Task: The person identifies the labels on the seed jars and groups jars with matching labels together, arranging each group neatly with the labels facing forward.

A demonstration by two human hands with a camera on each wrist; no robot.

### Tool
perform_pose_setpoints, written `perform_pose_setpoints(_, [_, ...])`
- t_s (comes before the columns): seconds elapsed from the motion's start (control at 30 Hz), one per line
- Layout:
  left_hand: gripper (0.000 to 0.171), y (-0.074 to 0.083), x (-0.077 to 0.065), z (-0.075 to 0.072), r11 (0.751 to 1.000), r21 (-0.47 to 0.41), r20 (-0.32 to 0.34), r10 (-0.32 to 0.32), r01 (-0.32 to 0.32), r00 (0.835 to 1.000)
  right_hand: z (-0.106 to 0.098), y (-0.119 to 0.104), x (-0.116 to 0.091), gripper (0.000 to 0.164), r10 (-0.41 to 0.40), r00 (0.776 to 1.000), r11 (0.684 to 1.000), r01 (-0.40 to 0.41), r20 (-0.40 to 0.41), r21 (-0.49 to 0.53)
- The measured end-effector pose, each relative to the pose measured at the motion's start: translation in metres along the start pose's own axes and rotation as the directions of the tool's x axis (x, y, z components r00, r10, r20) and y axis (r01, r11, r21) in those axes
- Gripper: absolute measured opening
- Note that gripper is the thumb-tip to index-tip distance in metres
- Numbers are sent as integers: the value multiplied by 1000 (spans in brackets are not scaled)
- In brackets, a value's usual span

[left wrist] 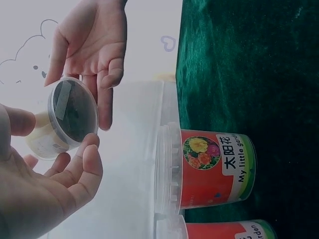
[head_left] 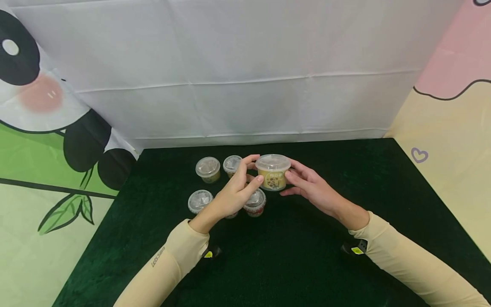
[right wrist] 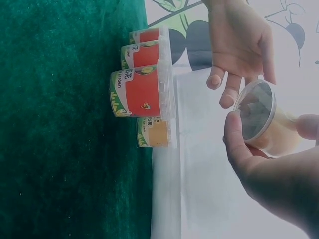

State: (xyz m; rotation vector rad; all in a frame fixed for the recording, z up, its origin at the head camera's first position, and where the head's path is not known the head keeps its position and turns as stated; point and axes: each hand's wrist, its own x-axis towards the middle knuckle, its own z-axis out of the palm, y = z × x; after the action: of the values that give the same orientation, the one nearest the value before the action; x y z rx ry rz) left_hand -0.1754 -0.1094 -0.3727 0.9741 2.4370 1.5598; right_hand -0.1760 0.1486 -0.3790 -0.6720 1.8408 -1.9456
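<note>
Both hands hold a clear-lidded plastic cup (head_left: 273, 177) with a yellow label, raised above the dark green table. My left hand (head_left: 235, 192) grips its left side, thumb toward the front and fingers behind. From the other side my right hand (head_left: 312, 189) pinches it between thumb and fingers. In the left wrist view the cup's round dark underside (left wrist: 77, 112) shows a pale strip across it. A red-labelled cup (head_left: 255, 204) stands on the table just below the raised one. Its label, printed "My little garden" with a flower picture, shows in the left wrist view.
More lidded cups stand left of the raised cup: a yellowish one (head_left: 208, 169) at the back left, another (head_left: 232, 163) beside it, and one (head_left: 200, 201) nearer the front. A further cup is mostly hidden by my left hand. A white cloth wall (head_left: 245, 102) rises behind the table.
</note>
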Motion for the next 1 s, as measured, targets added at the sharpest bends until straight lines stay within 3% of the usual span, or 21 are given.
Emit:
perform_pose_setpoints(0.4, [57, -3, 5, -5, 1000, -4, 25, -15, 15, 1000, -2, 0, 3, 61, 7, 1000, 1000, -7, -5, 3])
perform_pose_setpoints(0.77, [57, -6, 20, -19, 997, 77, 43, -9, 6, 999, -7, -4, 20, 66, 49, 998, 999, -49, -33, 13])
perform_pose_setpoints(1.0, [54, -18, 33, -35, 980, 198, 61, 19, -31, 998, -13, -1, 36, 64, 84, 996, 996, -83, -33, 20])
